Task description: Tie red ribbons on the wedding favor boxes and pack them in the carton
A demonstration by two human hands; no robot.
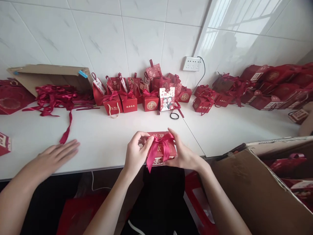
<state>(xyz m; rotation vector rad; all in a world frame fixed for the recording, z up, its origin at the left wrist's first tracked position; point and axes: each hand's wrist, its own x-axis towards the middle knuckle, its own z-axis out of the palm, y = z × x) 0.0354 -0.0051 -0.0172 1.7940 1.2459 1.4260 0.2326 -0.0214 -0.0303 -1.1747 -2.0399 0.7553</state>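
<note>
At the front edge of the white table sits a red gift box [158,160] with gold lettering, tied with a crimson ribbon bow [160,141]. My left hand [138,150] pinches the bow's left loop between thumb and fingertips. Along the box's right side, my right hand [184,151] is wrapped, its fingers up by the right loop and its thumb low near the front corner. The bow's tails hang down over the front of the box. The underside of the box is hidden.
A co-worker's hand [60,151] rests on the table [102,140] at left. Ribbons [56,96] spill from a cardboard box [56,70]. Small red boxes [129,103] line the wall, with more piled right [276,83]. A large carton [239,176] stands front right.
</note>
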